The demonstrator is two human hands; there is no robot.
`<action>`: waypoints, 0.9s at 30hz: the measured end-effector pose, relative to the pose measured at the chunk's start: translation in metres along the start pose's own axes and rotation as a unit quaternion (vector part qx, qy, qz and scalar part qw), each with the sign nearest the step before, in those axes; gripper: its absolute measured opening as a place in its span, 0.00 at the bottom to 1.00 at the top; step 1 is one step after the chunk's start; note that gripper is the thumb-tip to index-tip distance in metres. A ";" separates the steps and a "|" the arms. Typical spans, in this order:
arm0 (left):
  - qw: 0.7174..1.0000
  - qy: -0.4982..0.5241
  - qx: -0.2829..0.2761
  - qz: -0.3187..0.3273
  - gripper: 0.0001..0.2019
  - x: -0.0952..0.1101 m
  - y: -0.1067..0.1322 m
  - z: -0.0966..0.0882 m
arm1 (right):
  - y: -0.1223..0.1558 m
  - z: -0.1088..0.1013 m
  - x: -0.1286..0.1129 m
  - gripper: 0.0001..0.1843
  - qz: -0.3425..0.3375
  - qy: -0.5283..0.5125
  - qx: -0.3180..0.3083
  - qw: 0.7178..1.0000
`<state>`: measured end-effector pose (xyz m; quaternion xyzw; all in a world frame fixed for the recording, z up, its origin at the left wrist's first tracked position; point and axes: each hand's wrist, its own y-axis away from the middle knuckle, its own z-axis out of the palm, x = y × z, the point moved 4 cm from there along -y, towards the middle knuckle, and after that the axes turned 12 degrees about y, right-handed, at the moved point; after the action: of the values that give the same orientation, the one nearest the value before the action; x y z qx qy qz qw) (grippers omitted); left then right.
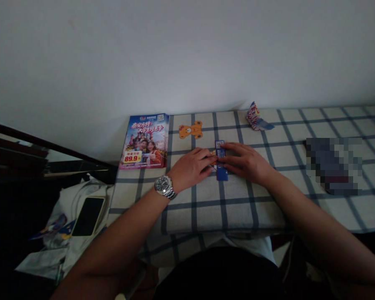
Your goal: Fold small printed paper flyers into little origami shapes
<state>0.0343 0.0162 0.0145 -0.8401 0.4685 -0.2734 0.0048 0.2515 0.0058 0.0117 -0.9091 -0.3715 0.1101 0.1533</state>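
Observation:
A narrow folded flyer (222, 173), blue with a QR code at its far end, lies on the checked tablecloth (203, 212). My left hand (190, 167), with a metal watch (165, 186) at the wrist, has its fingertips drawn together on the flyer's left edge. From the other side, the fingers of my right hand (248, 161) press on the strip near its far end and middle. Both hands meet over it, so part of the flyer is hidden. Beyond my left hand is a brown teddy bear figure (191, 130), flat on the cloth.
A stack of flyers (144, 141) sits at the table's left end. Near the wall stands a crumpled folded paper piece (256, 118). A dark pixelated object (333, 166) lies at right. Below the table's left edge, a phone (88, 216) rests on white bags.

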 end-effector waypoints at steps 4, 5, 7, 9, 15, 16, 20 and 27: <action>1.000 0.007 0.005 -0.003 0.17 0.000 0.000 0.000 | 0.000 0.000 0.001 0.15 0.006 -0.006 0.000 1.000; 1.000 0.007 0.006 -0.004 0.16 0.000 0.000 0.000 | 0.000 0.000 0.001 0.15 0.006 -0.004 -0.001 1.000; 1.000 0.009 0.008 -0.004 0.16 0.001 -0.001 -0.001 | 0.000 0.000 0.001 0.15 0.003 0.001 0.000 1.000; 1.000 0.010 0.009 -0.003 0.16 0.001 -0.001 -0.002 | -0.001 0.000 0.000 0.15 0.001 0.006 0.002 1.000; 0.999 0.007 0.034 -0.019 0.14 0.003 -0.005 0.001 | -0.001 0.000 0.000 0.14 -0.001 0.010 0.005 1.000; 0.999 0.007 0.042 -0.028 0.13 0.003 -0.006 0.002 | -0.001 0.000 0.000 0.14 -0.001 0.010 0.006 1.000; 0.996 0.006 0.068 -0.051 0.12 0.003 -0.011 0.004 | -0.002 -0.001 -0.001 0.14 0.000 0.002 0.000 1.000; 0.994 0.001 0.086 -0.068 0.13 0.002 -0.014 0.006 | -0.001 0.000 0.001 0.14 0.012 -0.016 -0.002 1.000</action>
<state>0.0486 0.0206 0.0144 -0.8663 0.3848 -0.3131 0.0582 0.2515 0.0075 0.0118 -0.9118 -0.3634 0.1260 0.1438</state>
